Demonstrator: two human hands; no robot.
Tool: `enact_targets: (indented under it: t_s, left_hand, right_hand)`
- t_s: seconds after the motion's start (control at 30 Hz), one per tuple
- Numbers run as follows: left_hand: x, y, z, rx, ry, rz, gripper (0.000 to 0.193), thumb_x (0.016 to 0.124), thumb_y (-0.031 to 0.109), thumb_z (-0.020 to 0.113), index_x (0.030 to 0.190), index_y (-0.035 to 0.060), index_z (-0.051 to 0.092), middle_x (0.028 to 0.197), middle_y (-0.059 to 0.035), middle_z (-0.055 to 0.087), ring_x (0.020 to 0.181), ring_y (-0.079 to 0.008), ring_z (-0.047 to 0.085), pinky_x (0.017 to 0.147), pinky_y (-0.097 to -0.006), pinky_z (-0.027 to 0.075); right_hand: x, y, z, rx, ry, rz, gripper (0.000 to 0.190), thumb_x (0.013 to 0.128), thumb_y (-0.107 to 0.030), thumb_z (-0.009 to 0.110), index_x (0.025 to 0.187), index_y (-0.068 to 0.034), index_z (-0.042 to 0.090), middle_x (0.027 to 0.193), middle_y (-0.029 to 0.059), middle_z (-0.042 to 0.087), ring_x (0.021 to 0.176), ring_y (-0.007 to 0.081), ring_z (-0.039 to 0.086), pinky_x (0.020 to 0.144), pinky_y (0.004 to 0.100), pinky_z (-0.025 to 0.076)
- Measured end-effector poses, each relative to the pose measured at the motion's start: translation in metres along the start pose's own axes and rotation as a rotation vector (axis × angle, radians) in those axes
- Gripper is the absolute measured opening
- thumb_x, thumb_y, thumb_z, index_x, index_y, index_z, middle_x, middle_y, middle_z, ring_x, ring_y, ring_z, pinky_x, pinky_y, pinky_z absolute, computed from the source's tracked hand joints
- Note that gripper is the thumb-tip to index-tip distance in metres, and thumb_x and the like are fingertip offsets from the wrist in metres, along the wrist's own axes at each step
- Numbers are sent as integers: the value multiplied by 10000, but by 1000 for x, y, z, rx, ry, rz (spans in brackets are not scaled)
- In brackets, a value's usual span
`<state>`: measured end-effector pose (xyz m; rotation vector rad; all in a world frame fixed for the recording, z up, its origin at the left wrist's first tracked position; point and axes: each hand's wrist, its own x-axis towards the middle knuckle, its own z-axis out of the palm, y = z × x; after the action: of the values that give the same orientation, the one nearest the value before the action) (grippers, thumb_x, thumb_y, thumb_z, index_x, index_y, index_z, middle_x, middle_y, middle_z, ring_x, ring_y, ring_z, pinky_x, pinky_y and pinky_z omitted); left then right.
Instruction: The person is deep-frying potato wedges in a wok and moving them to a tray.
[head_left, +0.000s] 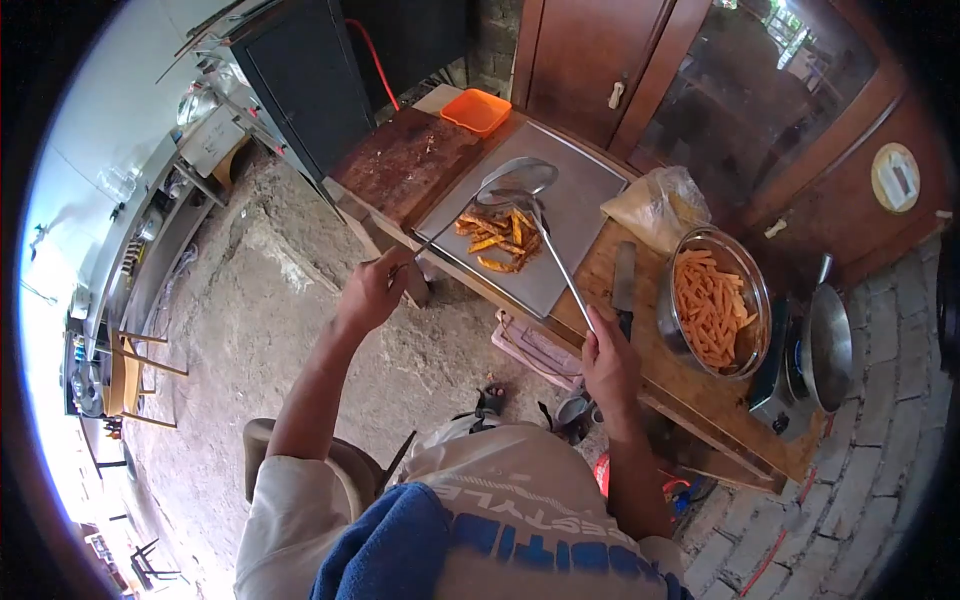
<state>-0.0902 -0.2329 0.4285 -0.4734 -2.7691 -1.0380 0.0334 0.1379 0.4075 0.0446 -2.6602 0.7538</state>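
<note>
My left hand (375, 291) is closed on the handle of a wire-mesh skimmer (529, 174), whose round head is above the metal tray (577, 217). In my right hand (609, 364) is the long metal handle of a ladle or spatula (559, 262); its head lies partly under the skimmer. Browned fried sticks (499, 238) lie in a small pile on the tray below both tools. Right of the tray, a kitchen knife (624, 277) rests on the wooden table, beside a glass bowl (761, 300) full of pale orange cut sticks (709, 307).
An orange plastic basket (476, 112) stands behind a dark wooden board (409, 165). A plastic bag of powder (660, 206) sits behind the bowl. At the right, a wok (829, 349) is on a gas burner with a blue flame. A pink crate (529, 349) is under the table.
</note>
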Motion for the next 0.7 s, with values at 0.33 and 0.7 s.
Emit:
enact_targets:
  t_s: [0.33,0.7]
  left_hand:
    - [-9,-15,-9,127,111,-120,214,969,143,599,1176,100,628,786,-202,676,707,-361,692,634,-402,524]
    - [-10,1,-8,-569,175,-466,255,1013,174,581,1225,34,597,719,-2,631,606,-43,530,526,-252,410]
  right_hand:
    - [-31,6,-32,77,-71,174,355,931,-84,622,1285,-68,641,1065,191,699,888,348,707,737,408,567]
    - [-71,10,-61,689,39,589,377,945,-52,578,1322,-39,586,804,-36,536,614,25,430,527,193,364]
